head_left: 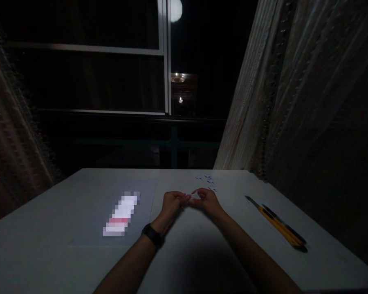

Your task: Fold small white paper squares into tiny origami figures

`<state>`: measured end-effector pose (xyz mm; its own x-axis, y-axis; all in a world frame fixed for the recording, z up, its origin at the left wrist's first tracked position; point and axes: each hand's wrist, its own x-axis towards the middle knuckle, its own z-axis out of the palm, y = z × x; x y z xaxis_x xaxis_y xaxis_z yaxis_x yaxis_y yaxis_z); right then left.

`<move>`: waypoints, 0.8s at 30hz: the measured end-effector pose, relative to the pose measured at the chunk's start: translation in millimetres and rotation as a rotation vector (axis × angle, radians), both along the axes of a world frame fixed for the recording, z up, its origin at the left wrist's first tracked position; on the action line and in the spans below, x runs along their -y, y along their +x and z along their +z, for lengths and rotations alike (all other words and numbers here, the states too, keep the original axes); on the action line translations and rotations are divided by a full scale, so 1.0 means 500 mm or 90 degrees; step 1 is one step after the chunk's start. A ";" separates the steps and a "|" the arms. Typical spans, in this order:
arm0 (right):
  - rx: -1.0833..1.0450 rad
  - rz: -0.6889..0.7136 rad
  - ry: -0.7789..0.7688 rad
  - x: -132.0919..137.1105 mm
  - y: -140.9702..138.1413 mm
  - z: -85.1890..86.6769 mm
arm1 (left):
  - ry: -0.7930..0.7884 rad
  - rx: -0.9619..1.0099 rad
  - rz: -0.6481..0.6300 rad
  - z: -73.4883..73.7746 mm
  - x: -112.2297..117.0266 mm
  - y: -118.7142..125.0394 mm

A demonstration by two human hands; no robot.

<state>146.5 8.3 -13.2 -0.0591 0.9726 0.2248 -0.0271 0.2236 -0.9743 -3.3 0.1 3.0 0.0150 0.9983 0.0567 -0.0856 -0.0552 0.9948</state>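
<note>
Between my two hands, above the middle of the white table (184, 261), is a small piece of white paper (195, 195). My left hand (173, 200) pinches its left side with thumb and fingertips. My right hand (206, 199) holds the right side, thumb below and fingers curled above. Just beyond my right hand lie several small paper pieces (210, 182) with dark marks on them; the marks are too small to read. A dark watch (153, 235) is on my left wrist.
At the left, a lit phone (121, 214), its screen blurred out, lies on a large sheet of paper (88, 232). To the right are a yellow utility knife (277, 224) and a dark pen (286, 226). Curtains (242, 90) flank a dark window behind the table.
</note>
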 end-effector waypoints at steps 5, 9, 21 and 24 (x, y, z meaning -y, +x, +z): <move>-0.011 -0.010 -0.018 -0.001 0.001 -0.001 | 0.008 0.005 -0.011 0.000 -0.001 0.001; -0.024 -0.035 -0.045 0.004 -0.002 0.007 | 0.012 0.013 -0.016 -0.004 -0.004 0.004; -0.032 -0.100 -0.037 -0.003 -0.002 0.000 | 0.013 0.046 -0.028 0.004 0.000 0.001; -0.027 -0.094 -0.015 -0.002 -0.002 0.002 | 0.028 0.053 -0.025 0.004 -0.001 0.002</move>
